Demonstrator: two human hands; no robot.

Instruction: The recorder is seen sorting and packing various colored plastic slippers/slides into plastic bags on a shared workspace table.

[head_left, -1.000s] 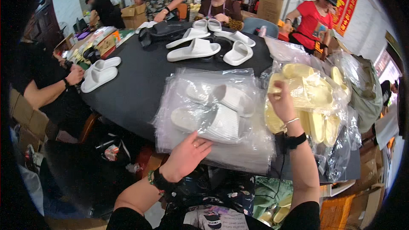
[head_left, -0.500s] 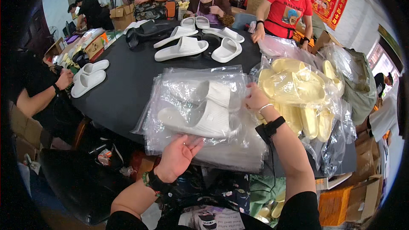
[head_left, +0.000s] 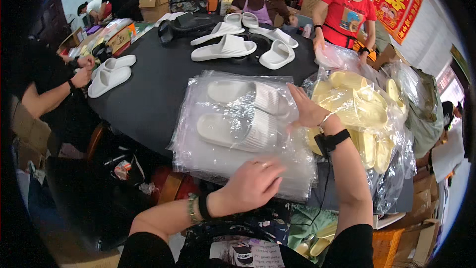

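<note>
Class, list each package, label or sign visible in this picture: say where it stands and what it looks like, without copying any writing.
Stack of clear plastic bags: near table edge, flat, glossy, white slippers on top.
Bagged yellow slippers: right of the stack, heaped in clear plastic.
Red wall hangings: upper right wall, red with gold marks.
Cardboard box: far left, brown, open.

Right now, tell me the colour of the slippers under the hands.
White, a ridged pair of slippers inside clear bags; the head view shows it.
</note>
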